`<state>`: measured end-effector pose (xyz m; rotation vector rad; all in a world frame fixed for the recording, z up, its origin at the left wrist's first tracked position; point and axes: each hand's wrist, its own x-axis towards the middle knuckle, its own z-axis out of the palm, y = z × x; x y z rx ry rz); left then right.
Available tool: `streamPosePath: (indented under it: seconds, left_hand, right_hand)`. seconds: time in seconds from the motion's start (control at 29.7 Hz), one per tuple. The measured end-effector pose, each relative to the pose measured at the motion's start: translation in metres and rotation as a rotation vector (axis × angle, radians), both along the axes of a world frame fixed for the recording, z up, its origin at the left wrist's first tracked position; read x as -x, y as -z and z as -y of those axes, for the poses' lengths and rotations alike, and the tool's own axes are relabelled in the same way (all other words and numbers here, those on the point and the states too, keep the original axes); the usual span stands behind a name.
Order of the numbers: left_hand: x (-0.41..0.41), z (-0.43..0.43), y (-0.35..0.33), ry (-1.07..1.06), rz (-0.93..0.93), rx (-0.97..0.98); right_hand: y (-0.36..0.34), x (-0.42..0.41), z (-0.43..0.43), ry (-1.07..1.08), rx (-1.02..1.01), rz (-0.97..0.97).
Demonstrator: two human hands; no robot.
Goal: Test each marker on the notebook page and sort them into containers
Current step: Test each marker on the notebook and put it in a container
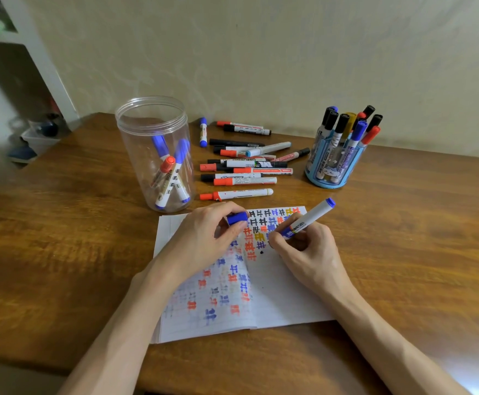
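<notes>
Head camera showed a white-barrelled blue marker (308,218) tilted over the scribbled notebook page (284,289), gripped in the fingers of the right hand (306,249). The left hand (204,238) pinched a blue cap (237,218). Brown wooden desk (61,252), cream wall (261,52) behind.

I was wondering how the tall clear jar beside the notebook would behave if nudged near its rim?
The clear jar looks like tall, thin plastic holding only a few markers, so it is probably light and may tip or slide on the smooth wooden table. The markers lean loosely inside, so they would likely shift and rattle.
</notes>
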<state>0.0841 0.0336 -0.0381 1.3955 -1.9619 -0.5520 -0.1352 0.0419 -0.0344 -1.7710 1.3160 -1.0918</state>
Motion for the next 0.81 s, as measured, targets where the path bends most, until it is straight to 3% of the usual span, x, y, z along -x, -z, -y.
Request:
streamPosePath:
  seconds: [0.81]
  left_hand:
    - [0.0014, -0.002, -0.0017, -0.004, -0.013, 0.02]
  right_hand:
    - [0.0016, -0.0011, -0.001, -0.023, -0.025, -0.059]
